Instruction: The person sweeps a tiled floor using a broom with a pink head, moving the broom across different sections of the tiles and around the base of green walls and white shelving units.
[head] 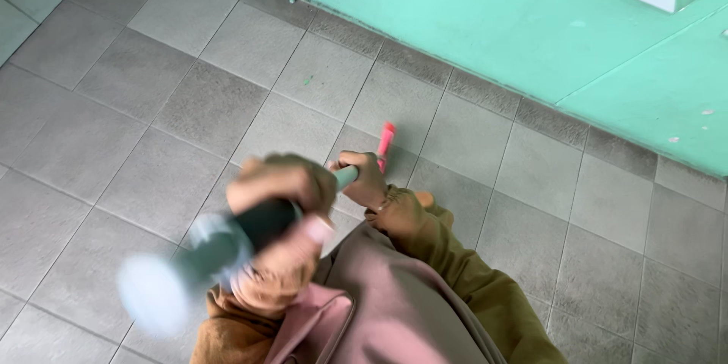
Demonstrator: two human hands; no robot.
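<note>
Two hands on a long stick.
Left hand and right hand wrap tight round the stick; its pink end, maybe a mop, meets the gray floor.

Olive-brown long sleeves, mustard cuffs, dusty-pink garment at the front

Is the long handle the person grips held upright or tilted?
Tilted. The handle slants from the left hand near the camera down past the right hand toward the grey tiled floor; its lower end is hidden.
</note>
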